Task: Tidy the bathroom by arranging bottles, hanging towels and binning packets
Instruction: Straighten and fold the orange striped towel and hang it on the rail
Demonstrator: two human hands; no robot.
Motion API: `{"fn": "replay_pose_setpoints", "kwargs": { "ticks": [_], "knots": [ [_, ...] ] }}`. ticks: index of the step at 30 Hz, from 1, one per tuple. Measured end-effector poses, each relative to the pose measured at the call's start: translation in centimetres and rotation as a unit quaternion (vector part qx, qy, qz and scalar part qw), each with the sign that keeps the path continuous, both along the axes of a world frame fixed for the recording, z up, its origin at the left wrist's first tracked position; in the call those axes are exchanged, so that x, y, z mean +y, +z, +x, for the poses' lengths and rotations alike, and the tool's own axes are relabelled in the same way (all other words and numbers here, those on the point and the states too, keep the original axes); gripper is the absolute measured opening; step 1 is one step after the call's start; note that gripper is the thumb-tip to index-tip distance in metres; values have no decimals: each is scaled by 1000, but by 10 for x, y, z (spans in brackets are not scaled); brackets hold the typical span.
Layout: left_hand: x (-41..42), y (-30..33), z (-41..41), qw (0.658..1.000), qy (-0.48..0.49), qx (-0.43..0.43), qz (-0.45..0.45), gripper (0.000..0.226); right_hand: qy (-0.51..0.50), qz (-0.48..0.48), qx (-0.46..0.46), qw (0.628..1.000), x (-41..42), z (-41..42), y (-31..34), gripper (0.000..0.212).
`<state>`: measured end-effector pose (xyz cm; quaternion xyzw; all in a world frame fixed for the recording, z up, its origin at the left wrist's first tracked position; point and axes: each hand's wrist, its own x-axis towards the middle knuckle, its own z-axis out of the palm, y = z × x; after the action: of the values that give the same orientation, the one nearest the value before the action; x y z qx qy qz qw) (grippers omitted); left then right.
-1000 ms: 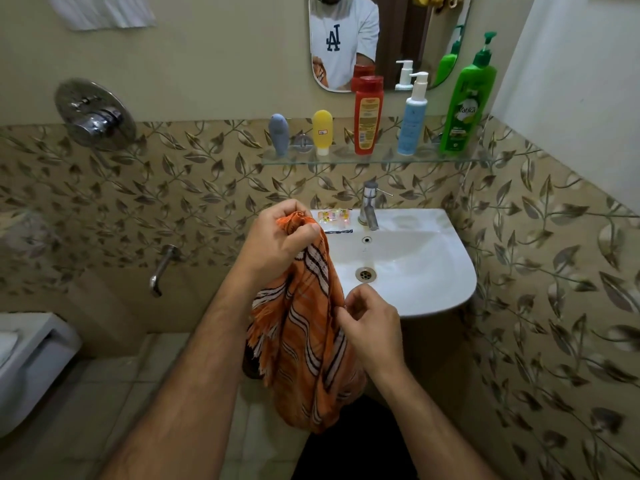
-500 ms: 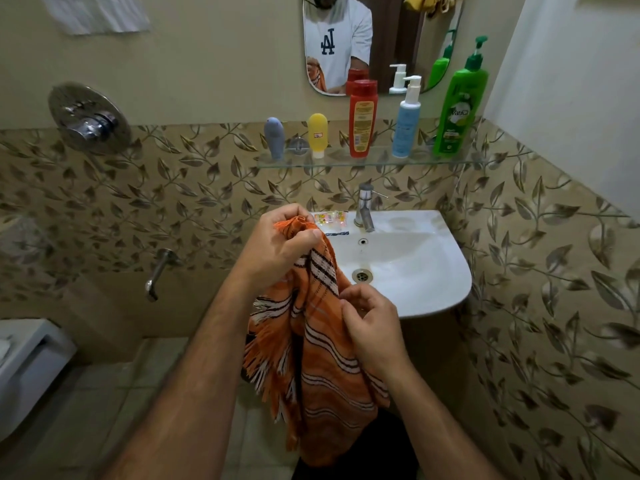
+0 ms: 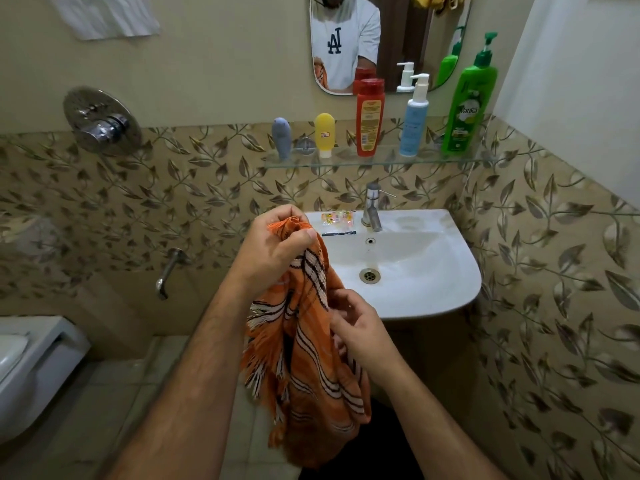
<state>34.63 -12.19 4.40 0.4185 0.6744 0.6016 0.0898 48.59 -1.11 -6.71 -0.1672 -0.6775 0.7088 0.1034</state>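
An orange striped towel (image 3: pixel 311 372) hangs bunched in front of the sink. My left hand (image 3: pixel 273 251) grips its top end in a fist. Lower down, my right hand (image 3: pixel 360 334) pinches a fold at the towel's right edge. Behind the towel, two small packets (image 3: pixel 337 218) lie on the back rim of the white sink (image 3: pixel 446 296), left of the tap. On the glass shelf (image 3: pixel 381 160) stand a grey tube (image 3: pixel 280 136), a yellow tube (image 3: pixel 325 133), a red bottle (image 3: pixel 370 116), a blue pump bottle (image 3: pixel 414 123) and a green pump bottle (image 3: pixel 467 105).
A mirror (image 3: pixel 388 39) hangs above the shelf. The tap (image 3: pixel 372 206) rises at the sink's back. On the left wall are a chrome shower valve (image 3: pixel 102 123) and a spout (image 3: pixel 169 268). A white toilet (image 3: pixel 34 368) sits at the lower left. White cloth (image 3: pixel 107 15) hangs at the top left.
The towel has unfurled and hangs longer. My right hand has slid down along its right edge. My left hand has stayed at the top end.
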Motion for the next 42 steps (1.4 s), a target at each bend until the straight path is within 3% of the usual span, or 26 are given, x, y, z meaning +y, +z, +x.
{"fn": "replay_pose_setpoints", "kwargs": {
  "ticks": [5, 8, 10, 13, 17, 21, 26, 30, 32, 36, 38, 42],
  "knots": [
    [-9, -3, -5, 1000, 12, -2, 11, 17, -16, 21, 50, 998, -2, 4, 2, 19],
    [-16, -7, -11, 999, 27, -18, 16, 14, 13, -23, 82, 996, 5, 10, 6, 40],
    [-18, -10, -15, 999, 35, -28, 14, 14, 58, -45, 84, 994, 6, 14, 8, 43],
    [-17, -13, -15, 999, 27, -34, 18, 12, 58, -79, 27, 995, 1, 9, 11, 56],
    [-12, -15, -9, 999, -10, -30, 10, 10, -27, 13, 31, 999, -9, -7, 18, 5],
    [-8, -14, 0, 999, -33, -31, -16, 14, -138, 113, 47, 983, -11, -19, 28, 22],
    [-7, -8, 6, 998, -35, -25, -38, 17, -243, 287, 59, 925, -7, -22, 30, 7],
    [-9, -6, 6, 999, -20, -20, -26, 15, -219, 367, -42, 903, 8, -22, 25, 7],
    [-10, -6, 5, 999, -21, -12, -27, 17, -171, 379, -124, 901, 17, -22, 19, 7],
    [-11, -4, 0, 1000, -4, -10, 3, 13, -177, 385, -210, 881, 35, -13, -1, 6],
    [-13, -4, -5, 999, 12, -21, 21, 11, -194, 369, -187, 890, 43, -8, -7, 11],
    [-12, -6, -8, 999, 36, -15, 28, 10, -191, 304, -27, 933, 40, -6, -4, 22]
  ]
}}
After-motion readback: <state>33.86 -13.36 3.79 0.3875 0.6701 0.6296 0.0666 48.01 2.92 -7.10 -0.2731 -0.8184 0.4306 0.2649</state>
